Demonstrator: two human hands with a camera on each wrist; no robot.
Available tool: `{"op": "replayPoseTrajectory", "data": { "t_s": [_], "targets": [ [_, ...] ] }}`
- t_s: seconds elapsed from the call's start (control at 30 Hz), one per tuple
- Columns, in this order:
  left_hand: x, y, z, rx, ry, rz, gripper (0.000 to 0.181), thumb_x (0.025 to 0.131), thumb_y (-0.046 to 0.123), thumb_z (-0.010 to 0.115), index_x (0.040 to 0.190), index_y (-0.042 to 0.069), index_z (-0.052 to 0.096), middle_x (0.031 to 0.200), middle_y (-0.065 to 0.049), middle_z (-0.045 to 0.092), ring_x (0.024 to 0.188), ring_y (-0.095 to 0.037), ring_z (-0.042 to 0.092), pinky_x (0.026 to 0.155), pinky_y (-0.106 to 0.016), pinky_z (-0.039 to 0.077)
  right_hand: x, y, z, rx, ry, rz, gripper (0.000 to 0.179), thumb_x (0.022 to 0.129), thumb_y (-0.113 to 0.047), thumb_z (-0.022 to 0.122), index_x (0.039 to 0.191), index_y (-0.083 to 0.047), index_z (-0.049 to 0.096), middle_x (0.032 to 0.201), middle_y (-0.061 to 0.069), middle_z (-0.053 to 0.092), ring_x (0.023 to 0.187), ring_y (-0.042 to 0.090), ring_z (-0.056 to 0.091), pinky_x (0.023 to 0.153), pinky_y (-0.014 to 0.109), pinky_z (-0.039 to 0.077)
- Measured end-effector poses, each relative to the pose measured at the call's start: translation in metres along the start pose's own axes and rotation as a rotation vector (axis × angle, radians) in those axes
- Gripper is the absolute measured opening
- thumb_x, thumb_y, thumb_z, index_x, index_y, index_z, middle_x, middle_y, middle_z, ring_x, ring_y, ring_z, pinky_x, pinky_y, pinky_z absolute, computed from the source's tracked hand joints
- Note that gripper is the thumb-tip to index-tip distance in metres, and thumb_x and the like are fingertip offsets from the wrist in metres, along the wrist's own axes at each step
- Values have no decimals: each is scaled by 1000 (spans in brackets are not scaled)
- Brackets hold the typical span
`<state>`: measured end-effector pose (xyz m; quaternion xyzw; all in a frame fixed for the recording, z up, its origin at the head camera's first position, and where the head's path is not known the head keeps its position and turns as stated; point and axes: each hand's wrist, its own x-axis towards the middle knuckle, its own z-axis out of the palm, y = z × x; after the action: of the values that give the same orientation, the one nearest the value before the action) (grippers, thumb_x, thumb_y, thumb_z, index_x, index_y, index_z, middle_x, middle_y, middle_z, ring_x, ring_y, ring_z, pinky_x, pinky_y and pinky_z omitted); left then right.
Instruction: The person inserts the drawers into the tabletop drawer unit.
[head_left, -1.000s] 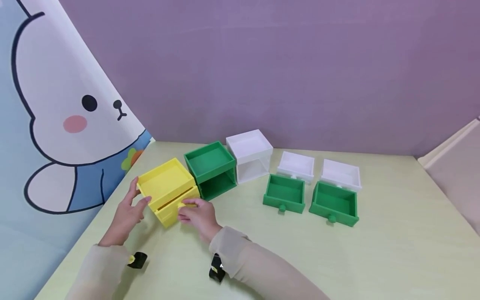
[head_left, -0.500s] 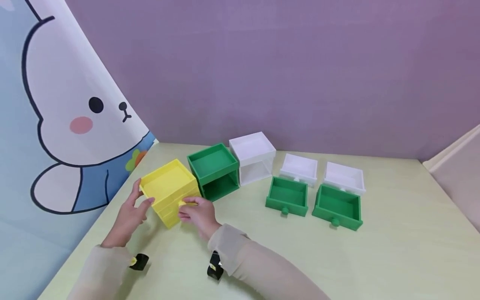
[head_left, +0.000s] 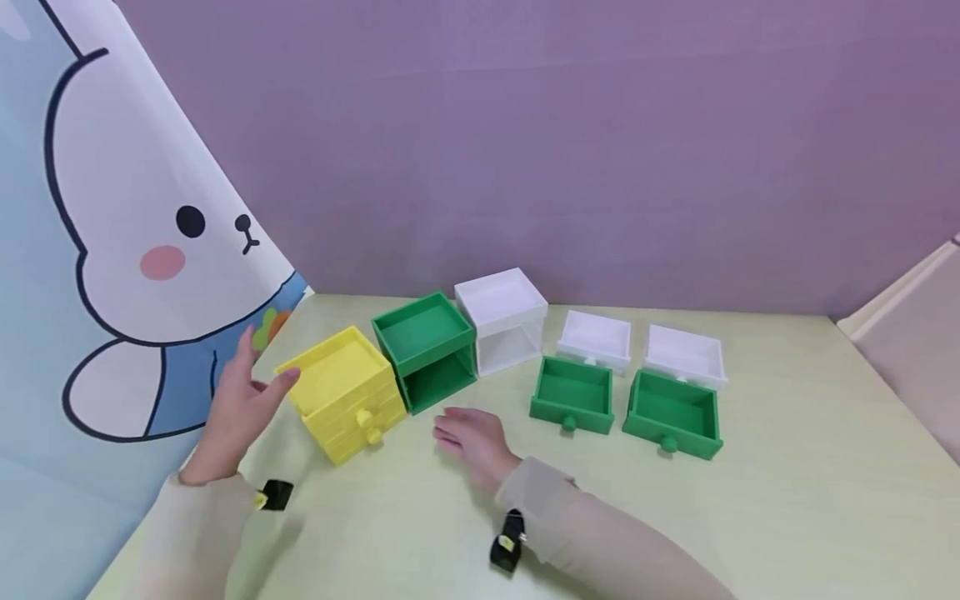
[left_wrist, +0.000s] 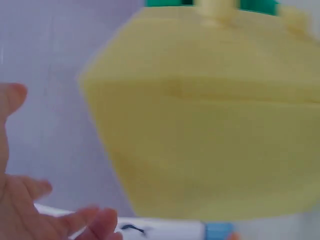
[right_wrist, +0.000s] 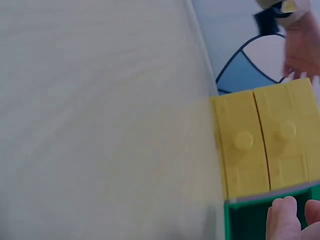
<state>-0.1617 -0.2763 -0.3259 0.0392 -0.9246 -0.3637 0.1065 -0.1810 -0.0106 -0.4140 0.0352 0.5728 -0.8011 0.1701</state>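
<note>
A small yellow cabinet (head_left: 343,387) stands at the table's left with both drawers pushed in and two round knobs (head_left: 366,419) on its front. My left hand (head_left: 238,408) is off its left side, fingers spread, holding nothing; in the left wrist view those fingers (left_wrist: 35,205) stand apart from the yellow wall (left_wrist: 210,155). My right hand (head_left: 476,442) hovers loosely bent and holds nothing, in front of the green cabinet (head_left: 426,346), whose lower space is hollow. In the right wrist view, flush yellow drawer fronts (right_wrist: 242,165) show above the fingertips (right_wrist: 285,207).
Behind, a white cabinet (head_left: 501,312) without drawers adjoins the green one. To the right lie two green drawers (head_left: 573,383) with knobs and two white drawers (head_left: 596,333) behind them. A purple backdrop (head_left: 570,150) and a cartoon cloth (head_left: 120,367) border the table.
The upper yellow drawer has slid fully in. My right hand has let go of its knob and moved right. My left hand has come off the yellow cabinet to the left.
</note>
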Motion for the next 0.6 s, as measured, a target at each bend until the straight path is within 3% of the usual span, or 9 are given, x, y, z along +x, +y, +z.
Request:
{"op": "replayPoseTrajectory", "data": {
  "t_s": [0.07, 0.17, 0.23, 0.3, 0.4, 0.43, 0.5, 0.53, 0.6],
  "targets": [
    [5, 14, 0, 61, 6, 89, 73, 99, 28, 54, 153, 1, 12, 135, -32, 40, 88, -35, 52, 68, -35, 46, -5, -4, -16, -10, -6, 24, 42, 91, 5, 57, 128, 20, 44, 119, 30, 58, 97, 24, 65, 87, 32, 50],
    [14, 32, 3, 113, -121, 183, 62, 99, 28, 54, 149, 2, 29, 108, -22, 55, 80, -28, 51, 60, -30, 43, -11, -12, -38, -37, 8, 37, 40, 91, 5, 57, 126, 20, 45, 115, 30, 60, 88, 17, 66, 82, 28, 52],
    [20, 41, 8, 165, -232, 199, 60, 98, 31, 55, 148, 4, 35, 84, -13, 53, 69, -23, 46, 54, -27, 39, -14, -17, -51, -56, 31, 45, 38, 91, 6, 57, 125, 20, 48, 112, 28, 62, 84, 15, 65, 80, 27, 53],
    [26, 50, 13, 218, -322, 206, 61, 97, 33, 55, 147, 5, 36, 71, -6, 44, 62, -19, 41, 52, -28, 34, -17, -21, -63, -83, 60, 49, 36, 91, 6, 57, 123, 19, 50, 109, 27, 63, 81, 14, 65, 78, 26, 53],
    [36, 61, 21, 313, -375, 181, 66, 97, 40, 54, 150, 7, 32, 62, -3, 40, 59, -20, 40, 54, -31, 31, -22, -26, -79, -103, 102, 53, 34, 91, 5, 57, 122, 19, 51, 105, 25, 64, 81, 16, 66, 77, 27, 53],
    [39, 64, 24, 337, -385, 162, 67, 97, 41, 52, 150, 7, 30, 65, -6, 48, 63, -22, 44, 56, -32, 34, -24, -27, -85, -107, 112, 53, 34, 91, 5, 57, 122, 20, 51, 103, 24, 65, 81, 16, 66, 77, 27, 53],
    [47, 68, 30, 370, -423, 101, 69, 98, 45, 47, 152, 8, 24, 87, -17, 63, 81, -33, 55, 67, -40, 45, -28, -28, -95, -104, 117, 65, 34, 92, 4, 57, 122, 20, 50, 99, 20, 65, 81, 16, 66, 76, 27, 53],
    [50, 69, 33, 378, -444, 65, 71, 98, 47, 45, 153, 10, 22, 105, -22, 64, 93, -39, 56, 76, -46, 46, -30, -29, -100, -91, 115, 79, 36, 93, 3, 57, 123, 20, 49, 97, 18, 65, 80, 15, 66, 76, 26, 53],
    [56, 68, 39, 383, -487, -10, 72, 98, 50, 43, 154, 12, 17, 137, -27, 48, 119, -48, 45, 90, -57, 42, -33, -32, -110, -47, 96, 118, 38, 94, 1, 56, 125, 20, 46, 92, 14, 65, 78, 13, 66, 76, 24, 53]
  ]
}}
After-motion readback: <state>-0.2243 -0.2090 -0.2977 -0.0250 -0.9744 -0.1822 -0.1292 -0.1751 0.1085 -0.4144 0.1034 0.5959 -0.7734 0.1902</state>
